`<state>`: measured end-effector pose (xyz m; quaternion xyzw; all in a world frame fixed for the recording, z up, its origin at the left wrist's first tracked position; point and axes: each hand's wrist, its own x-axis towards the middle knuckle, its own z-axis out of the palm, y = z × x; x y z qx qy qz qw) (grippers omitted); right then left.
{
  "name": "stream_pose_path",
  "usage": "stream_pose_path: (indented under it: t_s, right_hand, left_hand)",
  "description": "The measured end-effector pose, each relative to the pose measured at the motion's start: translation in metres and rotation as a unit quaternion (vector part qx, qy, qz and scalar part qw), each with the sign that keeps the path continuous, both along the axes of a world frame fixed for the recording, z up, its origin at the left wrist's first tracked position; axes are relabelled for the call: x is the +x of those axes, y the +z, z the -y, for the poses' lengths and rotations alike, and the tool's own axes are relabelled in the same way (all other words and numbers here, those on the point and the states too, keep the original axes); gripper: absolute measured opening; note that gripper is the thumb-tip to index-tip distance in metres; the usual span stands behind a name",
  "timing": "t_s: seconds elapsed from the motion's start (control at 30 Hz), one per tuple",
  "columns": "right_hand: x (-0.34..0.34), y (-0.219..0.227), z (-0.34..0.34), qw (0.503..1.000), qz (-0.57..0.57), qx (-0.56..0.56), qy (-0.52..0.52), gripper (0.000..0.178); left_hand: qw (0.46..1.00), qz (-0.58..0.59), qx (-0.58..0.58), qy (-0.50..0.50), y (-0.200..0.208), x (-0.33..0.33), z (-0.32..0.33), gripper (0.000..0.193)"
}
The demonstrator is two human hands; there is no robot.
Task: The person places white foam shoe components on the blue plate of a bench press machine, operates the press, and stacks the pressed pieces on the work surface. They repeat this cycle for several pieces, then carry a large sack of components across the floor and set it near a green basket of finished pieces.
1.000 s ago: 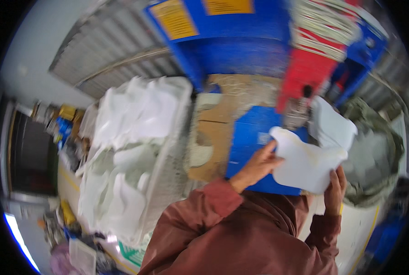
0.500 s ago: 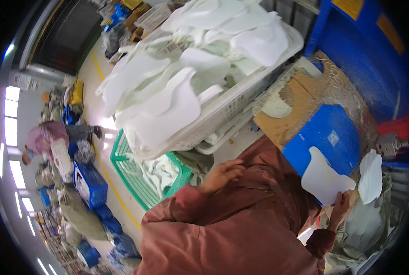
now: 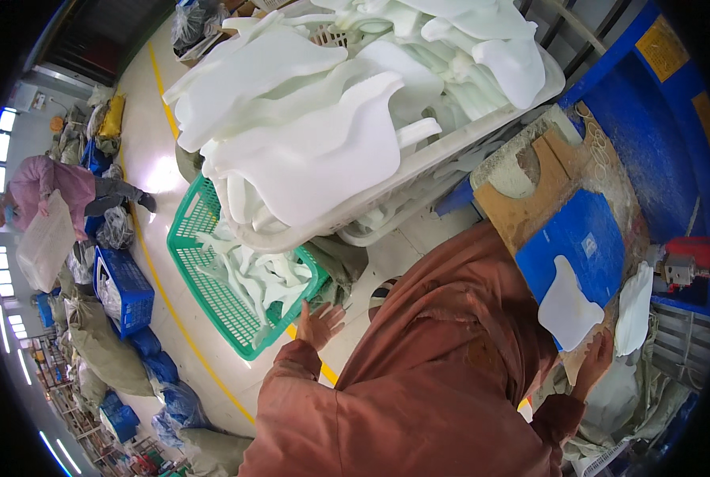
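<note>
My left hand (image 3: 320,324) is held out with its fingers spread and nothing in it, beside the near end of a green basket (image 3: 204,290) that holds white curved offcuts (image 3: 269,270). On a blue board (image 3: 566,238) at the right lies a flat white curved sheet piece (image 3: 568,308). Just below that piece's lower right edge is my right hand (image 3: 596,362), fingers stretched upward and holding nothing; whether a fingertip touches the piece I cannot tell. More thin white pieces (image 3: 635,310) stand to the right of it.
A large white crate (image 3: 426,171) heaped with white curved pieces (image 3: 315,159) stands ahead of me. Behind the board rises a blue machine (image 3: 649,143). A person (image 3: 60,187) carries a pale panel (image 3: 46,242) at the far left, near blue crates (image 3: 128,286) and sacks.
My left hand has moved left and nearer, toward the green basket, and its fingers have spread. My right hand has let go of the white piece's edge. The view has shifted.
</note>
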<state>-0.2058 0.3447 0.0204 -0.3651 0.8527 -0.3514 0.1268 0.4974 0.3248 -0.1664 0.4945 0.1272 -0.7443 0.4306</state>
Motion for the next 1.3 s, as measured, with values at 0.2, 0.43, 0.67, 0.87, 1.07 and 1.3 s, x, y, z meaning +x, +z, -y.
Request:
stream_pose_path:
  t_s: [0.2, 0.43, 0.67, 0.87, 1.07, 1.3]
  right_hand:
    - [0.019, 0.014, 0.015, 0.998, -0.014, -0.037, 0.045, 0.034]
    - [0.029, -0.004, 0.017, 0.995, 0.061, -0.012, 0.078, 0.034]
    - [0.044, 0.014, 0.042, 0.988, 0.036, 0.002, 0.15, 0.032]
    - [0.076, 0.02, 0.036, 0.989, 0.032, 0.016, 0.143, 0.031]
    - [0.099, 0.031, 0.026, 0.991, 0.04, 0.001, 0.128, 0.03]
    - [0.104, 0.042, 0.042, 0.985, 0.007, 0.034, 0.171, 0.029]
  left_hand:
    - [0.992, 0.034, -0.034, 0.115, -0.012, -0.013, 0.015, 0.112]
    - [1.0, -0.02, -0.013, 0.011, 0.002, -0.001, 0.032, 0.089]
    - [0.95, 0.257, -0.157, -0.084, 0.017, 0.116, 0.089, 0.043]
    - [0.425, 0.81, -0.228, -0.334, -0.095, 0.168, 0.168, 0.061]
    - [0.555, 0.724, -0.079, -0.403, -0.125, 0.147, 0.19, 0.053]
    - [0.507, 0.845, -0.057, -0.162, -0.06, 0.17, 0.123, 0.04]
